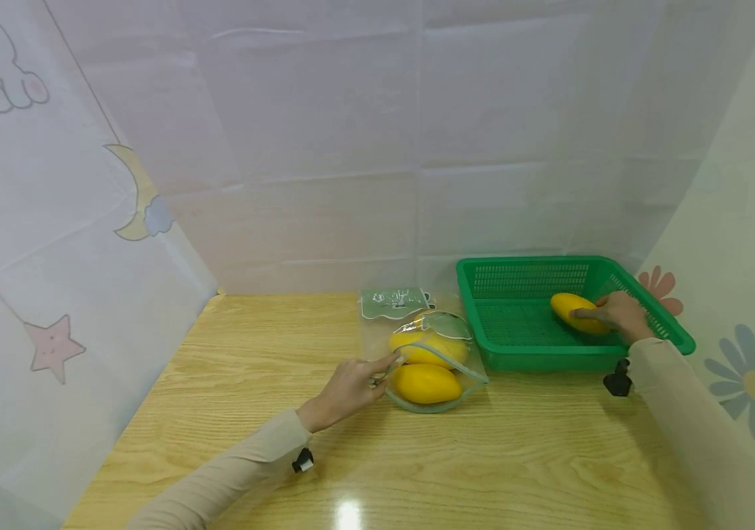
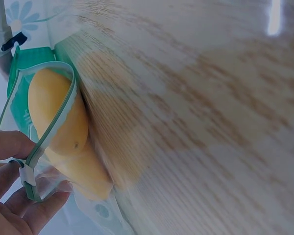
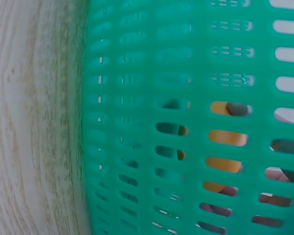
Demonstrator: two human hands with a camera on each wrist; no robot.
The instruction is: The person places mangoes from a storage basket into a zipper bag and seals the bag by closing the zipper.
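Observation:
Near the middle of the table lies a clear zip bag with its mouth spread toward me and several yellow mangoes inside. At the left end of the mouth, my left hand pinches the rim between thumb and fingers. Close up in the left wrist view, the fingers are by the bag's white slider, with two mangoes showing beyond. Over in the green basket, my right hand grips a single mango. The basket's slotted wall mostly hides that hand in the right wrist view.
The basket stands right of the bag, its left side close by. A wooden table extends left of the bag and in front of it. Pale printed sheets hang behind and at both sides.

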